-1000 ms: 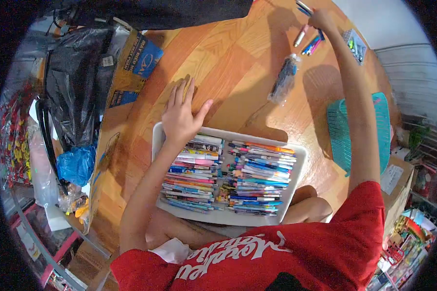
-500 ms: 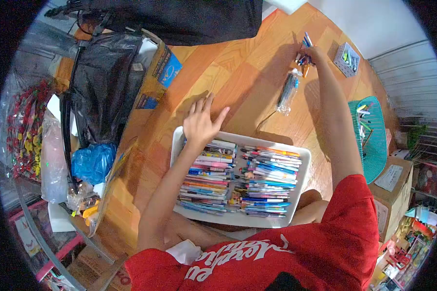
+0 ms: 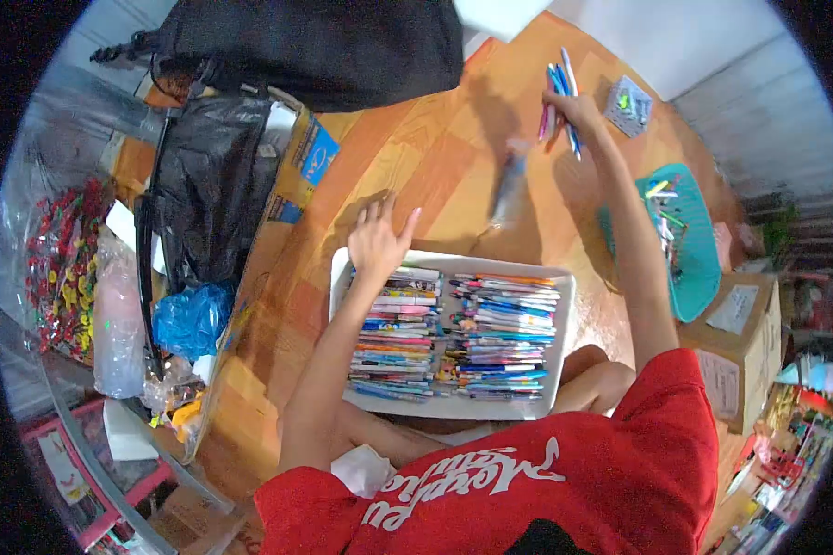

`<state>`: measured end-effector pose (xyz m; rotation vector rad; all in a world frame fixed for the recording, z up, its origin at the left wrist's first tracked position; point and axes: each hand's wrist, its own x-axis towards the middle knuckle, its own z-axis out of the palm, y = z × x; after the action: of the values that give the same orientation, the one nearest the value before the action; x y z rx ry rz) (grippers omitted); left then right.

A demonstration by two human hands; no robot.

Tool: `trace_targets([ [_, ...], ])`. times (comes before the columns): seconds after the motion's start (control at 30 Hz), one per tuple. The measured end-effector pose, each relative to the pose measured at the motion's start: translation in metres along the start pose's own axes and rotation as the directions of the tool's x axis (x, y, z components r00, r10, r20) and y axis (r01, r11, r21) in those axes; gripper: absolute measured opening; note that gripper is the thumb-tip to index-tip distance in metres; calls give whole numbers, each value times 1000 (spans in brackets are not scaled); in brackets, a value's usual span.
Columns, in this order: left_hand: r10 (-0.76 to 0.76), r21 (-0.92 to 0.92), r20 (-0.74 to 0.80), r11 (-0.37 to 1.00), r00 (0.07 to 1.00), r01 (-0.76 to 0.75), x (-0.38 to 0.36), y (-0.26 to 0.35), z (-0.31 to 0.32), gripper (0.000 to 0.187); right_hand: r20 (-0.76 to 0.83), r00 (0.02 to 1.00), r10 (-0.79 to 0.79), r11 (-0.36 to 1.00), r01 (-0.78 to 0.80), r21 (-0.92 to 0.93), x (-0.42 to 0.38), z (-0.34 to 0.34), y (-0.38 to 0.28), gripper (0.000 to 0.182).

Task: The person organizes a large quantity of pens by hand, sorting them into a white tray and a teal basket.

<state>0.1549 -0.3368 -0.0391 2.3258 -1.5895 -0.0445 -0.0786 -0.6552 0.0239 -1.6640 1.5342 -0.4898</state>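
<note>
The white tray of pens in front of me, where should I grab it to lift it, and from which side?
Take the white tray by its two short end walls, one of the hands on each, coming from the sides. It lies flat and packed with pens in two rows, so a level two-sided lift probably keeps them in. The left hand already rests at the left end; the right hand holds loose pens.

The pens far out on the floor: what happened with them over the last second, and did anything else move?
The right hand gathered the loose pens off the floor and now holds them in a raised bunch. The left hand stayed spread on the tray edge; the tray's rows and the bagged pens lie as before.
</note>
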Motion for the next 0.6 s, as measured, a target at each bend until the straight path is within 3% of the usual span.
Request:
trace_targets([
  [0.07, 36, -18, -33, 999, 999, -37, 0, -3, 3, 54, -72, 989, -127, 968, 139, 208, -91, -29, -15, 21],
  [0.13, 82, -4, -64, 997, 995, -83, -3, -6, 5, 59, -80, 991, -108, 917, 131, 377, -165, -51, -4, 19],
  [0.17, 62, -39, -42, 997, 997, -63, -6, -2, -3, 59, -121, 989, -79, 922, 119, 369, -209, -63, -1, 20],
  [0.27, 185, -244, -257, 937, 949, -249, -9, -14, 5, 51, -123, 992, -32, 975, 58, 213, -311, -89, 42, 26],
  [0.3, 171, -427, -309, 854, 935, -297, -18, 0, -15, 40, -129, 992, -11, 985, 33, 169, -350, -98, 39, 23],
  [0.33, 141, -489, -318, 823, 937, -290, -29, 17, -34, 39, -132, 991, 14, 992, 2, 124, -382, -107, 36, 21],
  [0.37, 104, -551, -308, 790, 946, -267, -50, 34, -50, 37, -122, 987, -108, 970, 131, 203, -393, -105, 82, 21],
  [0.43, -2, -699, -221, 698, 975, -157, -111, 56, -62, 32, 12, 994, -107, 988, 105, 112, -441, -117, 78, 21],
  [0.5, 19, -857, -46, 513, 999, -49, -172, 74, -67, 28, 126, 975, -184, 979, 170, 109, -464, -119, 72, 25],
  [0.53, 138, -904, 57, 427, 989, -7, -200, 87, -81, 27, 139, 968, -210, 977, 205, 53, -469, -113, 75, 27],
  [0.57, 263, -930, 225, 345, 938, 126, -223, 84, -73, 26, 161, 959, -233, 972, 237, -2, -470, -102, 81, 28],
  [0.6, 365, -939, 285, 291, 886, 182, -243, 86, -75, 26, 194, 948, -253, 962, 267, -51, -473, -92, 82, 30],
])
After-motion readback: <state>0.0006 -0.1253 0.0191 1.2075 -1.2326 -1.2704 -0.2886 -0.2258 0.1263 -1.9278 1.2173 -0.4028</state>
